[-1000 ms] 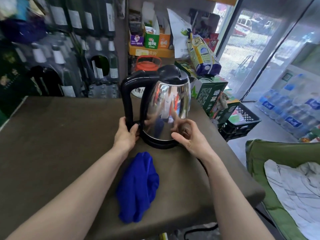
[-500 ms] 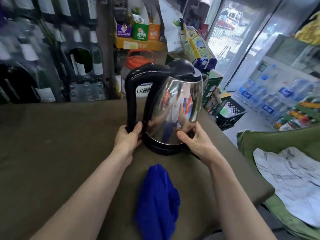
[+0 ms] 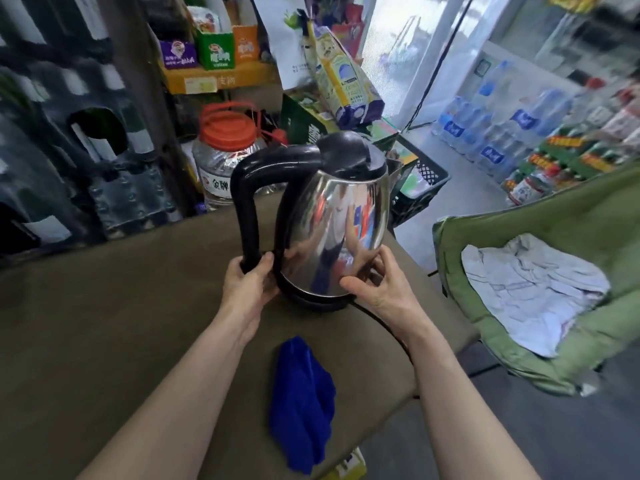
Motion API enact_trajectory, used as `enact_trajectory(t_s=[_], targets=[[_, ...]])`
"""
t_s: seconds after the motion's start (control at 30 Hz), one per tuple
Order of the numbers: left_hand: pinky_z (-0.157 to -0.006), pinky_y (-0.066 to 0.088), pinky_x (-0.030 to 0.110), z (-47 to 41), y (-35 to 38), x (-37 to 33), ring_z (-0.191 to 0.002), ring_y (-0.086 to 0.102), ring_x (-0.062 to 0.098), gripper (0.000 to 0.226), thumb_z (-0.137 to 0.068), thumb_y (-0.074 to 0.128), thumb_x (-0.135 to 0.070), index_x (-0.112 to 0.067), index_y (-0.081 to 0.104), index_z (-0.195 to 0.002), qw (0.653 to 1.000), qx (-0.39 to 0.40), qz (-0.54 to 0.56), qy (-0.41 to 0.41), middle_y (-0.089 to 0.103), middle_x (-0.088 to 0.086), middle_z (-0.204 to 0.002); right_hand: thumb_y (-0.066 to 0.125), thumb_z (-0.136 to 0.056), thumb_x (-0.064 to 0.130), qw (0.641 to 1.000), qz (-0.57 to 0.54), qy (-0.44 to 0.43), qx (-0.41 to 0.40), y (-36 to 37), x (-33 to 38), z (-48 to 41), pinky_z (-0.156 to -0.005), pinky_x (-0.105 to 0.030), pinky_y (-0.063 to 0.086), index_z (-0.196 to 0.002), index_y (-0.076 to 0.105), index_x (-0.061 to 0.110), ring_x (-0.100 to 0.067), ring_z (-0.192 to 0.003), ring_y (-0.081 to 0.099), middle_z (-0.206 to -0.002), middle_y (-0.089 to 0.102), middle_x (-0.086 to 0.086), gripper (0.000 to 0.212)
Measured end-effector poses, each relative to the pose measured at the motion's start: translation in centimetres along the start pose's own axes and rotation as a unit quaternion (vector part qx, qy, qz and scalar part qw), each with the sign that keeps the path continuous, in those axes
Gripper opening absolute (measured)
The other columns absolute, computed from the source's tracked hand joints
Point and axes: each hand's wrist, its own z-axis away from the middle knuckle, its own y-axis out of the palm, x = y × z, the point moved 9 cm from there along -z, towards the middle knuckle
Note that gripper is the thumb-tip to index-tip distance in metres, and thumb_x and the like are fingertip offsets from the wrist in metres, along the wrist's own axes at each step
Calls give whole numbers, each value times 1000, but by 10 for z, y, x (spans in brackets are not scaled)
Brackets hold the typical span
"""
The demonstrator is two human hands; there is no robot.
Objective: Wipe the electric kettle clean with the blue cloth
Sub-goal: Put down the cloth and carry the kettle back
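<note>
The bottles (image 3: 100,133) at the upper left are blurry. Some of the right hand (image 3: 377,289) hides behind the kettle (image 3: 332,230).

The steel electric kettle (image 3: 337,233), black-handled and black-lidded, is set upright toward the desk's (image 3: 104,341) right edge; the blue cloth (image 3: 301,403) is crumpled by the near edge.

From where I stand I count one kettle (image 3: 339,230), one blue cloth (image 3: 301,403) and one table (image 3: 104,323). Two hands: a left hand (image 3: 247,289) and a right hand (image 3: 381,292). One jar (image 3: 225,157) with an orange lid. Three small boxes on the shelf: purple box (image 3: 178,53), green box (image 3: 214,50), orange box (image 3: 246,43). One black crate (image 3: 420,188). One green chair (image 3: 519,220), one white sheet (image 3: 530,289). The bottles are too blurred to count.
</note>
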Motion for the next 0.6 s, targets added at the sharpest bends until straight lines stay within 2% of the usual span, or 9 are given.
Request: enact_trajectory(t_s=[0.1, 0.3, 0.4, 0.5, 0.6], targets=[[-89, 56, 41, 26, 14, -13, -99, 71, 22, 26, -95, 63, -16, -8, 55, -120, 1000, 20, -11, -9, 71, 13, -117, 90, -62, 38, 1000, -4, 2, -12, -17, 24, 21, -108, -33, 49, -138, 50, 31, -8, -122, 62, -130, 66, 6, 87], [-94, 55, 48, 102, 50, -51, -105, 71, 29, 33, -95, 64, -14, -1, 54, -123, 998, 32, -48, -18, 72, 16, -116, 87, -66, 36, 999, -2, 12, -34, -57, 80, 83, -108, -36, 49, -135, 53, 24, -16, -120, 65, -125, 70, 1, 78], [-93, 56, 49, 141, 67, -69, -106, 70, 30, 40, -95, 63, -14, 5, 50, -128, 997, 43, -59, -17, 71, 16, -117, 87, -76, 21, 999, 11, 11, -49, -77, 111, 117, -103, -28, 51, -130, 53, 18, -17, -117, 65, -122, 69, -4, 64], [-89, 58, 44, 176, 82, -85, -102, 71, 26, 41, -96, 62, -16, 4, 50, -130, 995, 65, -74, -12, 70, 16, -118, 82, -83, 12, 997, 32, 1, -67, -93, 149, 152, -91, -16, 50, -121, 56, 16, -5, -105, 66, -112, 70, 0, 47], [-75, 61, 33, 212, 91, -100, -91, 70, 20, 40, -96, 62, -18, 4, 53, -129, 991, 96, -88, -6, 70, 17, -118, 80, -84, 8, 993, 48, -11, -104, -105, 184, 194, -86, -14, 51, -115, 57, 11, 5, -91, 66, -104, 70, 4, 38]])
